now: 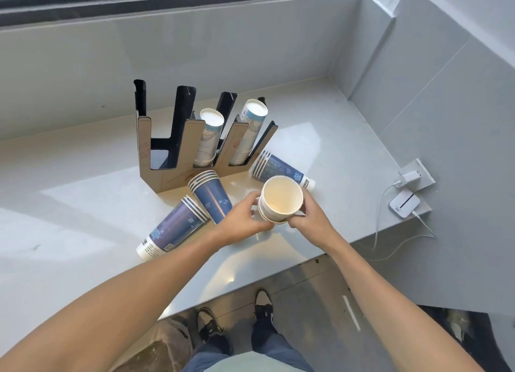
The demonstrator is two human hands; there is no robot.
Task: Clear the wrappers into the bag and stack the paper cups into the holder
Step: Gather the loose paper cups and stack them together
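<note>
Both hands hold one nested stack of paper cups [281,197], its mouth facing up at me. My left hand [242,220] grips its left side and my right hand [309,218] its right. Behind stands a black and tan cup holder [172,174] with two upside-down cup stacks, one in its middle slot [209,137] and one in its right slot [250,130]. Its left slot shows no cups. Three blue cup stacks lie on their sides on the counter: one at the left [172,228], one in the middle [211,196], one at the right [280,169].
The pale counter [83,218] ends at a front edge near my legs. A wall socket with a white charger [411,178] and a small white device [404,203] with trailing cables sit at the right. A window sill wall rises behind the holder.
</note>
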